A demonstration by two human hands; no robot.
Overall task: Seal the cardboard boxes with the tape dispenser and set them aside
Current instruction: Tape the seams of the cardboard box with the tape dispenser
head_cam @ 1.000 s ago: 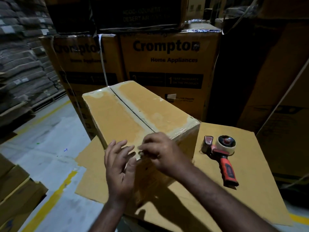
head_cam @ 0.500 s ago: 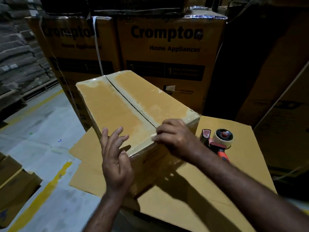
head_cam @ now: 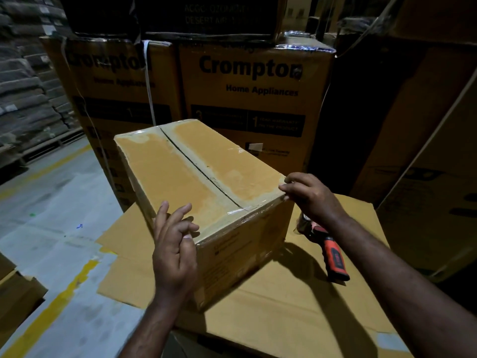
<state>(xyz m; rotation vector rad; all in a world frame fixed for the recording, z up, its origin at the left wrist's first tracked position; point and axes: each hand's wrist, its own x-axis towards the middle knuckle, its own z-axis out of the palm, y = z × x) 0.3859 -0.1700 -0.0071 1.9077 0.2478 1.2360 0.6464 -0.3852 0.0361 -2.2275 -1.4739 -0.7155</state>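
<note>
Sliding along the near top edge, the right hand has left the middle seam and now sits at the near right corner of the box. Its fingers are bent, with the tips closed on the taped corner, thumb below and the others on top. The left hand has kept to the near left corner. Its fingers are loosely spread and nearly straight above the lid, holding nothing, while the thumb touches the corner edge.

The box stands upright on a surface covered with flat cardboard, its two top flaps closed and meeting in a dark seam that runs away from the person. Glossy clear tape shows along the near edge and at the corners.

The tape dispenser lies on the same surface just right of the box, more hidden now than a moment ago: the right wrist covers its roll, and only the orange and black handle shows clearly.

Behind the box stand tall cartons printed "Crompton Home Appliances", with a white strap hanging between two of them. To the left are a grey floor with a yellow line and stacked sacks.
</note>
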